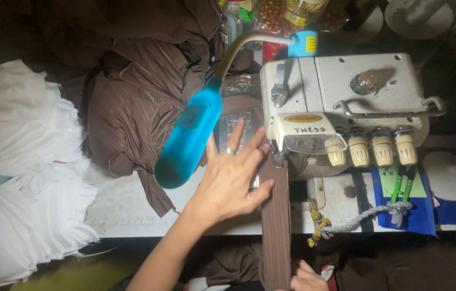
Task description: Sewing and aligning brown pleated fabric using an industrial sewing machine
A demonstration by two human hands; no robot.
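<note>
Surface: dim white worktable [131, 210] under a head camera, lit mainly around the machine; edges of the scene fall into dark.
Machine: off-white overlock sewing machine [346, 102] standing at the far right of the table, four cream tension knobs [371, 148] in a row along its near face.
Lamp: bright blue lamp head on a grey gooseneck [187, 140], slanting from far right down to near left, just left of the machine.
Strip: long narrow band of ribbed brown fabric [275, 226], its long axis running near to far, from the bottom edge of the view up to the foot of the machine.
Left hand: left hand [233, 175] lies flat on the table just left of the strip, fingers spread wide and pointing far-right, thumb and fingertips touching the strip's left edge beside the machine's foot; a ring shows on one finger.
Right hand: right hand [306, 277] at the near bottom edge, mostly cut off; it meets the strip's near end, but whether it pinches the strip cannot be told.
Key relation: strip lies right of the left fingers and far from the right hand; left hand is nearer the needle.
Around: heap of brown ribbed garments [141, 91] far left of the lamp; pile of white pleated cloth [17, 178] at the left edge; twisted grey cord [362, 218] near the machine's base.
</note>
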